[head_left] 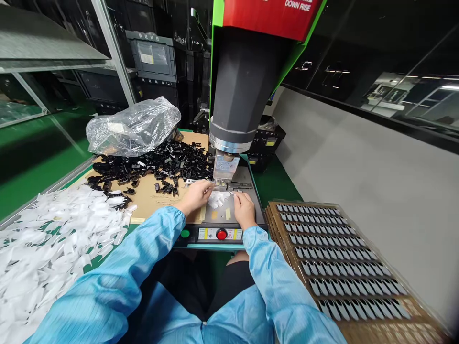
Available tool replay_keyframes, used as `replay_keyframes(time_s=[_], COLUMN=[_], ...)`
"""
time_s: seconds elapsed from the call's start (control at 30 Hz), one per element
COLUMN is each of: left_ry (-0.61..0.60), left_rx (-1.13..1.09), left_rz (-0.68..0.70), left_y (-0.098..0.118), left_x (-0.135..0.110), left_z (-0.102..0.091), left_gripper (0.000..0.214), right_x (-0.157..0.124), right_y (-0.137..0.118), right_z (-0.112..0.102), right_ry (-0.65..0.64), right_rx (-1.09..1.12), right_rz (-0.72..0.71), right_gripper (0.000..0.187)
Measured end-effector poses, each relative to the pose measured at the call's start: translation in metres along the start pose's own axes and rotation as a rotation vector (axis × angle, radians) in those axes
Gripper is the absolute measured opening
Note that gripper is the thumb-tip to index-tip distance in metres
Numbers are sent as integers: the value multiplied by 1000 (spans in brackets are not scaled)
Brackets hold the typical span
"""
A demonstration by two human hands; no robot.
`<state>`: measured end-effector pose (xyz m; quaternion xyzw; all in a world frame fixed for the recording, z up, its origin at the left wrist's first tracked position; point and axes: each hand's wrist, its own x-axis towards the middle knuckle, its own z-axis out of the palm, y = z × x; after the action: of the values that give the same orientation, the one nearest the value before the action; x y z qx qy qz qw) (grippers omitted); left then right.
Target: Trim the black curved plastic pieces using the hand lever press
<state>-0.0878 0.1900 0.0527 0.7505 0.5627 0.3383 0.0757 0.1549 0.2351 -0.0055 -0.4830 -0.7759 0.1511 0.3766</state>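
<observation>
In front of the black faceted press head (238, 86), small white plastic pieces (217, 199) are lying between the left hand (195, 196) and the right hand (245, 209). Both hands' fingers are pointing inward, curled; whether they are grasping anything, I cannot tell.

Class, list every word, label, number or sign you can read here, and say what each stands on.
"DOWN RISE": red machine housing.
"科技": grey crate; characters before it unclear.
"科技(二)": dark crate beneath it.
Warning triangle: button panel; its lettering is too small.
Unreadable: the grey crate's paper label and the sticker under the machine.
</observation>
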Motion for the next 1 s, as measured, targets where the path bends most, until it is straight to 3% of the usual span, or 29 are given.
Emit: replay_keyframes(time_s=[0.13,0.27,0.4,0.53,0.77,1.0], left_ry=[76,-19,-95,-134,-168,-190], left_rx=[22,101,217,287,373,298], left_rz=[3,19,102,105,29,8], left_y=[-13,-15,-13,-6,13,21], left_x=[12,17,17,18,20,-8], left_z=[17,38,47,47,40,27], left_gripper=[31,39,45,49,35,48], right_x=[24,43,43,37,36,41], right_y=[-8,-16,-23,-28,-38,-43], right_z=[12,26,31,27,23,16], right_ry=[8,-38,-115,-165,-219,-266], right_rx=[-75,-165,-249,-321,-417,-467], right_rz=[-36,-79,-113,-118,-80,-40], right_gripper=[43,39,44,54,57,58])
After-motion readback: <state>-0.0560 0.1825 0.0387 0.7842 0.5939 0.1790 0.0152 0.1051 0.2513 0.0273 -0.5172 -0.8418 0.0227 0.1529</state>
